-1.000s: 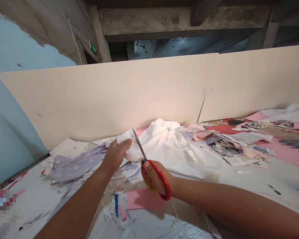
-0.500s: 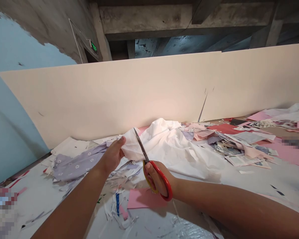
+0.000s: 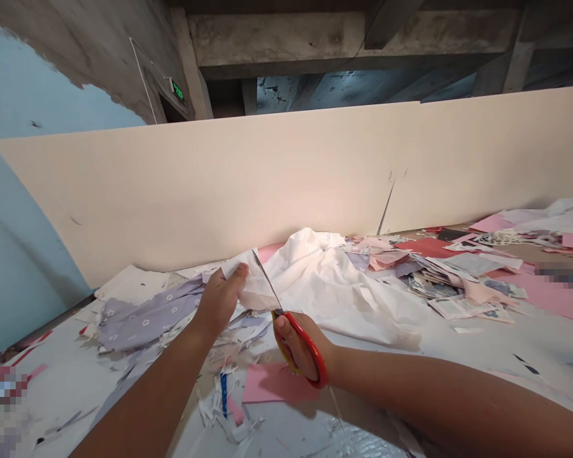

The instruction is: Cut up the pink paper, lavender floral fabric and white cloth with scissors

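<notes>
My left hand [image 3: 219, 298] pinches the near edge of a crumpled white cloth [image 3: 334, 280], lifting it a little off the table. Red-and-yellow-handled scissors [image 3: 291, 331] sit in my right hand [image 3: 298, 346], fingers through the loops. Their blades [image 3: 265, 277] point up and away, lying against the cloth edge just right of my left thumb. Below both hands lie white and lilac cut scraps [image 3: 229, 394].
A lilac flowered fabric [image 3: 143, 315] lies left of my left hand. A pink sheet [image 3: 272, 385] sits under my right wrist. Piles of pink, red and printed pieces [image 3: 458, 273] spread to the right. A tall beige board [image 3: 286, 178] stands behind the table.
The scissors and both hands have stayed at the cloth edge, shifting only slightly; my left hand's grip on the cloth moved a little back to the right.
</notes>
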Motion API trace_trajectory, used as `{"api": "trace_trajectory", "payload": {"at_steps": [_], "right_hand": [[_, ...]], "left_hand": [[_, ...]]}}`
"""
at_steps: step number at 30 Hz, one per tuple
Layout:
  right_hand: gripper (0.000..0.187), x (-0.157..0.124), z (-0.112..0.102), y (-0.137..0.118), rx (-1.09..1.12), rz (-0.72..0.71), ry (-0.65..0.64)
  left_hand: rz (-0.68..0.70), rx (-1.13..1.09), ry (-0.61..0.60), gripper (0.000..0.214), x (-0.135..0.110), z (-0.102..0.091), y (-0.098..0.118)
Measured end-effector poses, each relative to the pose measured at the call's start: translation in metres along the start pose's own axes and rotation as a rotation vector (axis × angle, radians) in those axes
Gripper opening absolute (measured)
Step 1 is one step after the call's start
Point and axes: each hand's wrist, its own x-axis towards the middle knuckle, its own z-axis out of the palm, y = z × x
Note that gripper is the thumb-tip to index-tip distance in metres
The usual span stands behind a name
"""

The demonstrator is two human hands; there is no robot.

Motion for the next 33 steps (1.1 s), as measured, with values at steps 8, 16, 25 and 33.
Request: {"api": "trace_trajectory", "payload": {"at_steps": [8, 16, 25, 33], "right_hand": [[0.053, 0.003, 0.002, 0.005, 0.017, 0.022, 0.026], [0.057, 0.007, 0.002, 0.007, 0.201, -0.016, -0.127], [0.065, 0.004, -0.002, -0.007, 0.273, 0.044, -0.111], [0.061, 0.009, -0.004, -0.009, 0.352, 0.064, -0.1]], "left_hand": [[0.043, 0.17, 0.036, 0.041, -0.005, 0.003, 0.013], [0.021, 0.225, 0.05, 0.035, -0.003, -0.002, 0.013], [-0.031, 0.21, 0.037, 0.035, -0.001, -0.002, 0.005], [-0.092, 0.188, 0.002, 0.034, -0.003, 0.0, 0.008]]}}
